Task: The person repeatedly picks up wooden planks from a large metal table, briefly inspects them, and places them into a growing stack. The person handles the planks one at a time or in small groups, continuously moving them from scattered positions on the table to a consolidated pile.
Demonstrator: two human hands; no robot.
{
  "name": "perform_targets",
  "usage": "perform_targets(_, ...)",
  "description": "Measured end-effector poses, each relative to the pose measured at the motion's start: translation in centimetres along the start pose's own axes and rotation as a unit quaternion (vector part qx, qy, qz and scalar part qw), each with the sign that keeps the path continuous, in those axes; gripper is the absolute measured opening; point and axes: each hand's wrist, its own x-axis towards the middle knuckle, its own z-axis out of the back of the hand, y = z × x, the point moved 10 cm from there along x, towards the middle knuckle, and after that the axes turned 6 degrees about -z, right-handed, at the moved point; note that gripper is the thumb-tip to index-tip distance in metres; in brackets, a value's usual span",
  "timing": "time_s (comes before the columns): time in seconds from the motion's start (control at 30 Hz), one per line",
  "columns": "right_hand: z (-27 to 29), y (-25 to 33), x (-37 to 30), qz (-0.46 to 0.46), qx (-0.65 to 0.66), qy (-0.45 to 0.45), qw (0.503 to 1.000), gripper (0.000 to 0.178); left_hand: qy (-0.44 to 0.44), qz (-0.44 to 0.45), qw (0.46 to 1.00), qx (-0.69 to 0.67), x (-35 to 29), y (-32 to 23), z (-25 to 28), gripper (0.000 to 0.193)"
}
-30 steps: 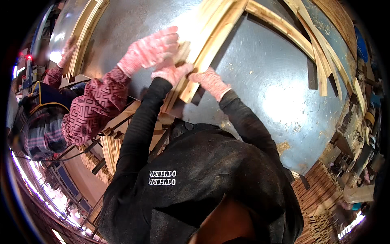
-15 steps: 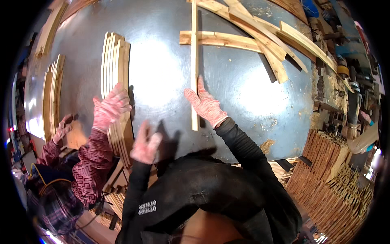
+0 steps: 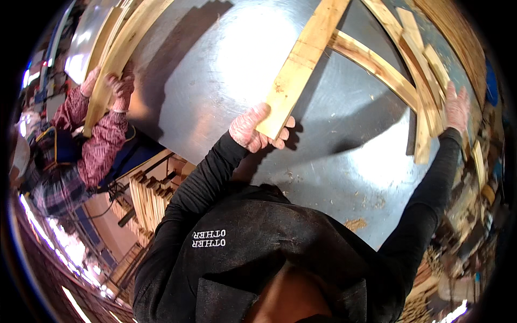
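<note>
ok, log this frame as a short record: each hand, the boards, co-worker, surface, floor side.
left_hand: left hand grips near end of a wooden board, thumb on top
right_hand: right hand open, extended at the crossed boards; contact unclear
co_worker: gloved hands at a long board, left side
surface: metal table, glare patches, sawdust near the person
below_left: stacked wood strips beside the table

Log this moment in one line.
left hand: grips wooden board at near end | right hand: open beside overlapping strips, contact unclear | co-worker's hands: at long board | surface: metal table
</note>
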Motion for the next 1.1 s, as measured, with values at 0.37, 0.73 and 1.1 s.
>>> perform_targets(0.37,-16.3,-3.3,6.2,0.073,-0.112,0.253,0.958,0.078,-0.491,-0.110,0.701,0.506,-13.3,-11.4,14.7,0.037)
perform_targets(0.73,-6.3,16.4,-10.3,0.134,-0.196,0.351,0.906,0.076,-0.362,-0.052,0.851,0.378,-10.8,-9.0,15.1,0.037)
perform_targets(1.1,-1.9,19.5,-26.8,0.075,-0.071,0.182,0.978,0.078,-0.487,0.020,0.372,0.790,-19.1,-17.8,18.2,0.044)
